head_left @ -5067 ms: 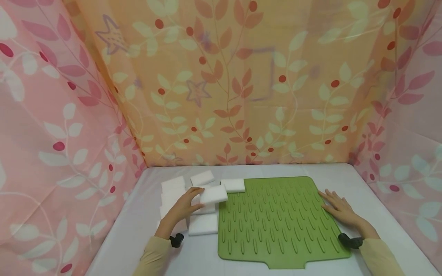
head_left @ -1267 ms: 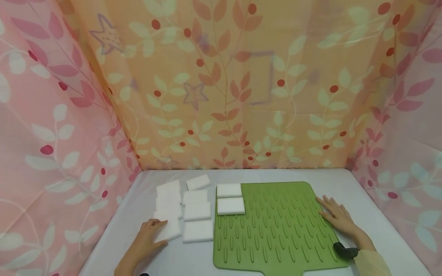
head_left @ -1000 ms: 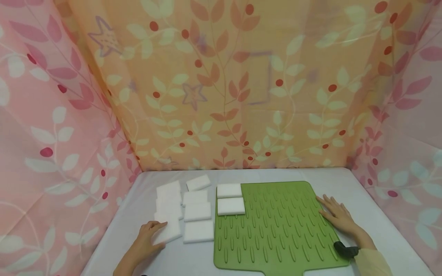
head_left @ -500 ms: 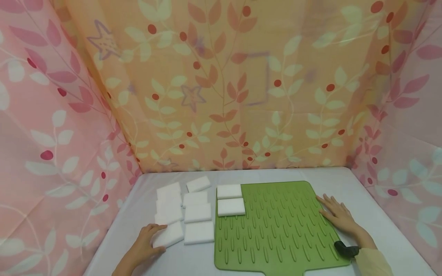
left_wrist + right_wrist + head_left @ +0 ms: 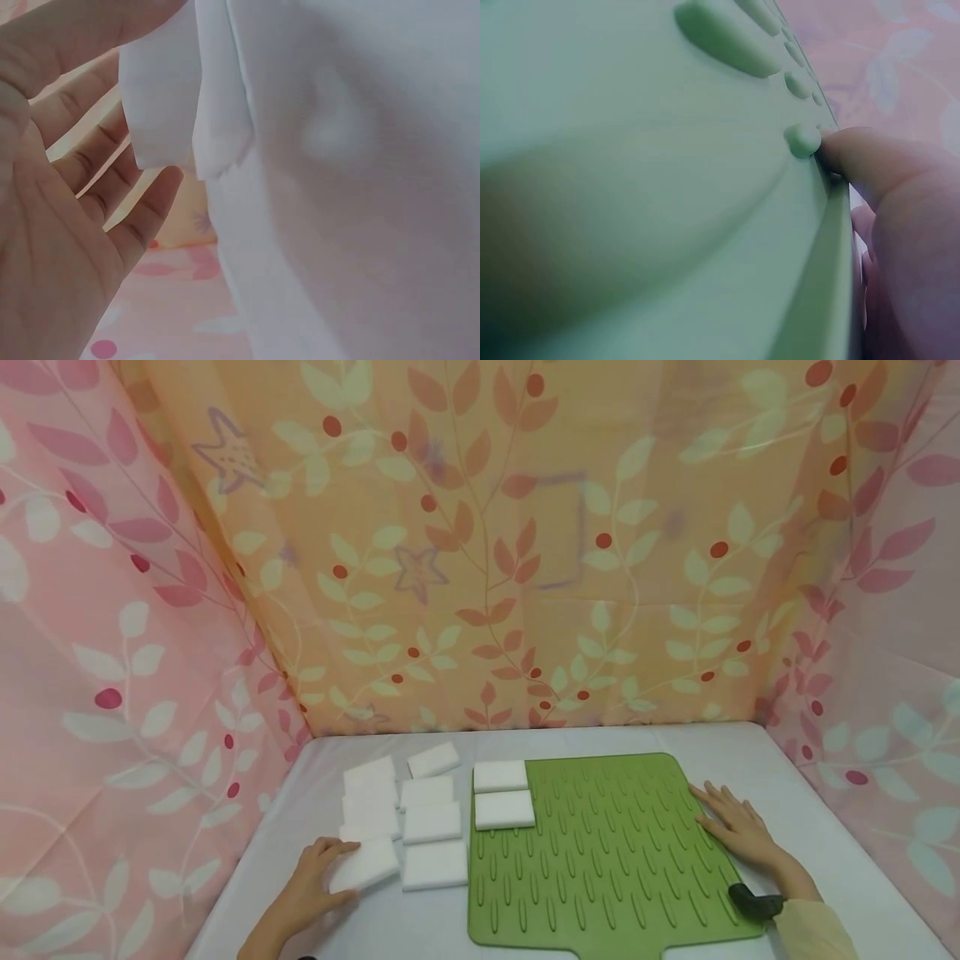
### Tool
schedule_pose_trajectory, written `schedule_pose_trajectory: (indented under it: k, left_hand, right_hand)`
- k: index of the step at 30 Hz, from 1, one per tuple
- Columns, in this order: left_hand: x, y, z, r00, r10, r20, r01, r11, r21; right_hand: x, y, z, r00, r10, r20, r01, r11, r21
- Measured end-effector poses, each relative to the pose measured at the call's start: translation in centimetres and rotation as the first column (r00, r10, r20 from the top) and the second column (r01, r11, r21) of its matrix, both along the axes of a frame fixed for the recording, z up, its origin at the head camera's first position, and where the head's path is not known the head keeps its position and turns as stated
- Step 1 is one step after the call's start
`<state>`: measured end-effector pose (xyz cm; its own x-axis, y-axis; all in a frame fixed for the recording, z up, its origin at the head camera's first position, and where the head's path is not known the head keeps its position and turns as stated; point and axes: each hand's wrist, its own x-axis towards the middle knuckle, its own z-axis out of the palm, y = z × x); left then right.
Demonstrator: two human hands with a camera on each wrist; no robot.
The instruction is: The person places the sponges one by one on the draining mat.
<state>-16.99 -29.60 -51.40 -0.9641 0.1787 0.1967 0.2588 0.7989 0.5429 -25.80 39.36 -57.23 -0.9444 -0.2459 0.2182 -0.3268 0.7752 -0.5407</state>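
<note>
In the head view, my left hand point(image 5: 307, 881) pinches a white sponge block point(image 5: 366, 864) between thumb and fingers, at the front of the left column of blocks. In the left wrist view the thumb is at one face of this sponge block point(image 5: 161, 97), fingers behind it. A green ridged mat point(image 5: 607, 852) lies in the middle of the table. Two white sponge blocks point(image 5: 504, 810) lie on its far left corner, one in front of the other. My right hand point(image 5: 738, 827) rests at the mat's right edge, fingers spread, the thumb point(image 5: 862, 154) touching its rim.
More white sponge blocks point(image 5: 435, 865) lie left of the mat in two loose columns, some overlapping. The mat's handle tab point(image 5: 621, 947) points to the near side. Patterned curtains point(image 5: 465, 568) stand along the back and both sides of the white table point(image 5: 600, 737).
Since the oldest frame, a second sponge block has come to lie on the mat and my left hand has moved to the near left. Lately it has pulled the front block nearer and turned it.
</note>
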Motion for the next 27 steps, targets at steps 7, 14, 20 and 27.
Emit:
schedule_pose_trajectory:
  k: [7,14,20,27]
  left_hand:
    - [-0.2,0.1,0.2,0.999,-0.006,-0.046,0.006,1.000,0.009]
    - [-1.0,1.1,0.5,0.999,-0.043,-0.029,0.044,0.999,0.026]
    - [-2.0,2.3,0.9,0.994,-0.095,-0.049,0.097,0.995,0.035]
    - [-3.1,4.0,1.4,0.992,-0.129,0.012,0.128,0.991,0.035]
  right_hand:
    - [0.1,-0.1,0.2,1.000,-0.001,-0.005,0.001,1.000,-0.001]
    - [0.0,-0.1,0.1,1.000,0.000,0.000,0.000,1.000,-0.006]
    - [0.0,0.0,-0.3,1.000,-0.001,0.004,0.002,1.000,-0.008]
    - [-0.1,0.1,-0.3,1.000,0.006,0.021,-0.006,1.000,-0.018]
